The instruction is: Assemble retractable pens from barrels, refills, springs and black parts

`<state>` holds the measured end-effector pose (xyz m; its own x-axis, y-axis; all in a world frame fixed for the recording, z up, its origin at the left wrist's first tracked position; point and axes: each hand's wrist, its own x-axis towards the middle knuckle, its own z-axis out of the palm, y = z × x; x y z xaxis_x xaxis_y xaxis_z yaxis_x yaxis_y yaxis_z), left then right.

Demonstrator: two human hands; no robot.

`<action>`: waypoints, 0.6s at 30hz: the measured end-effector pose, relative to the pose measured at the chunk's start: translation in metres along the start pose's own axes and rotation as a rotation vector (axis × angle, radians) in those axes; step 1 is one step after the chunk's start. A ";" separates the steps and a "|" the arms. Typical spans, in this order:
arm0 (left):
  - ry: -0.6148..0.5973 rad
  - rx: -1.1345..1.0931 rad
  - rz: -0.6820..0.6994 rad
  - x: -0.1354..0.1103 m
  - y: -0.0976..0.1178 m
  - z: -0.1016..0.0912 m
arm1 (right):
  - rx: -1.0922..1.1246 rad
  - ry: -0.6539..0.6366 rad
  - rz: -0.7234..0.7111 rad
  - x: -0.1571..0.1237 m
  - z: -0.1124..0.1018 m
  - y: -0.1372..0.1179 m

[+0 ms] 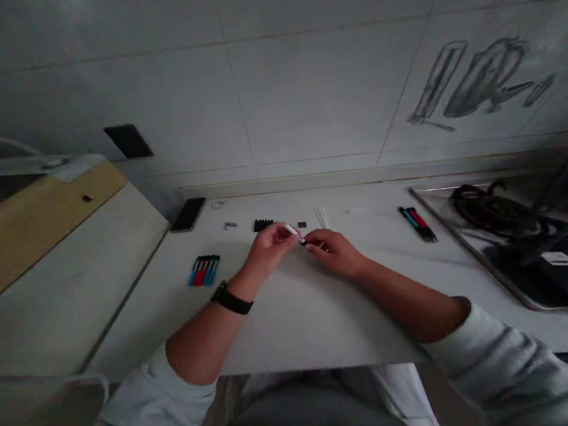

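Note:
Over the middle of the white table, my left hand (268, 246) pinches a short white pen barrel (291, 229) that slants down to the right. At its lower end, my right hand (335, 251) is closed on a small black pen part (303, 242). The two parts meet or nearly meet; fingers partly hide the join. Just behind my left hand lies a row of black pen parts (264, 224). Small dark pieces (302, 224) and thin white sticks (321, 217) lie behind the gap between my hands.
Red and blue pens (204, 270) lie in a row at left, with more pens (417, 224) at right. Small metal pieces (231, 225), clear bits (354, 211) and a phone (188, 215) sit near the wall. A metal tray (468, 252) holding dark equipment borders the right.

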<state>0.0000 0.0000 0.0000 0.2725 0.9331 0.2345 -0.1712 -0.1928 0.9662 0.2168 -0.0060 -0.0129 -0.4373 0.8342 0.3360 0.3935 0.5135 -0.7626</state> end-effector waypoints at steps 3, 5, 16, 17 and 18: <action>0.063 -0.037 -0.034 -0.001 0.003 0.002 | -0.014 0.023 0.020 0.001 0.001 0.005; 0.121 -0.042 -0.047 -0.001 0.003 0.002 | -0.041 0.028 0.023 0.002 0.000 0.007; 0.068 0.295 -0.427 0.002 0.000 -0.015 | -0.242 -0.007 -0.001 0.002 -0.007 0.010; 0.056 0.282 -0.456 0.002 0.001 -0.016 | -0.250 -0.013 -0.002 0.002 -0.007 0.010; 0.052 0.265 -0.471 0.003 0.002 -0.017 | -0.257 -0.019 -0.004 0.001 -0.008 0.010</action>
<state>-0.0153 0.0073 0.0006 0.2139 0.9495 -0.2294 0.2044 0.1862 0.9610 0.2262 0.0017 -0.0154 -0.4534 0.8295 0.3261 0.5832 0.5527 -0.5953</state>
